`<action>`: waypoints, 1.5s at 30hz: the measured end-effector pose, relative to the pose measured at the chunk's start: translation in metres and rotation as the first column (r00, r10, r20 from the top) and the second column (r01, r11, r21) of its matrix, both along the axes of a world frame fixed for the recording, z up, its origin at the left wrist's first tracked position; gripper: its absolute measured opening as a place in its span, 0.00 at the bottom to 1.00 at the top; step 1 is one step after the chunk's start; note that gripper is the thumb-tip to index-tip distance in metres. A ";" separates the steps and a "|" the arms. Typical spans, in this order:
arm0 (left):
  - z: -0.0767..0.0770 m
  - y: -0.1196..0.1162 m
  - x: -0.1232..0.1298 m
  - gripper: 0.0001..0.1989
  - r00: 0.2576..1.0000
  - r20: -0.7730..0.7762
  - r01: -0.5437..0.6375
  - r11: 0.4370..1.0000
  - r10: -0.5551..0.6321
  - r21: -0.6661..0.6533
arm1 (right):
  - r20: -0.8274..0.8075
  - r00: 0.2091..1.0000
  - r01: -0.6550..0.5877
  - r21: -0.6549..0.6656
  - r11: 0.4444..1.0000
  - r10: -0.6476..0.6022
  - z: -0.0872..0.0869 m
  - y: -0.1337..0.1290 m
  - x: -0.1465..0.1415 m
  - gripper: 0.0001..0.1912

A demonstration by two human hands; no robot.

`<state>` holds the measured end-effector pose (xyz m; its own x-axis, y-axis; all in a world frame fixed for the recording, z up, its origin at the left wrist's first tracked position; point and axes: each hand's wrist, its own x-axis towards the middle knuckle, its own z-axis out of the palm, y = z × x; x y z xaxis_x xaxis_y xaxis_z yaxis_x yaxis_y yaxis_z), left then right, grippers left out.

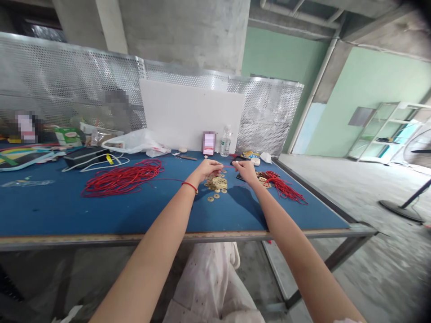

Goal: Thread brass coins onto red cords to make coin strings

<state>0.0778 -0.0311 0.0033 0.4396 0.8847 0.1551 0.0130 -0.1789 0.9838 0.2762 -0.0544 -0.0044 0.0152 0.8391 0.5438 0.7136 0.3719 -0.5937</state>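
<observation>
Over the tabletop (161,217), the left hand (212,168) and right hand (245,170) pinch a red cord (229,166), its taut span running sideways between them. Coins (217,183) lie heaped nearer the left hand.

The surface (111,220) is blue. On it lie red cord (123,180) at left, coins (217,183) in the middle, red strands (286,187) at right. Behind them stand a phone (208,144) and a bottle (226,142).

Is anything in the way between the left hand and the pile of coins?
Nothing visible blocks it: the left hand is close to the pile of coins, and the red string it pinches runs sideways to the right hand.
</observation>
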 end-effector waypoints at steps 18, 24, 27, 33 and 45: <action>0.002 0.006 -0.016 0.08 0.948 -0.295 -0.115 0.992 0.123 0.043 | 0.355 0.910 0.247 -0.052 0.968 -0.213 0.005 -0.007 0.007 0.22; 0.001 0.014 -0.025 0.03 0.826 -0.549 -0.077 0.991 0.126 0.111 | 0.582 0.785 0.338 -0.117 0.934 -0.212 -0.004 -0.008 0.011 0.14; -0.002 0.019 -0.024 0.02 0.717 -0.650 -0.105 0.960 0.253 0.258 | 0.646 0.746 0.271 -0.074 0.960 -0.161 -0.010 -0.008 0.007 0.13; -0.007 0.027 -0.022 0.05 0.738 -0.579 -0.113 0.909 0.347 0.402 | 0.530 0.844 -0.072 -0.031 0.997 0.078 -0.007 -0.013 -0.016 0.10; -0.016 0.024 -0.021 0.05 0.729 -0.647 -0.004 0.946 0.224 0.323 | 0.252 0.826 -0.396 -0.376 0.838 0.503 -0.021 -0.008 -0.029 0.03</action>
<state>0.0571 -0.0074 -0.0127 0.4231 0.8995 0.1086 0.6836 -0.3956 0.6133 0.2468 -0.0627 -0.0258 -0.5374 0.8253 0.1734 0.6805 0.5458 -0.4890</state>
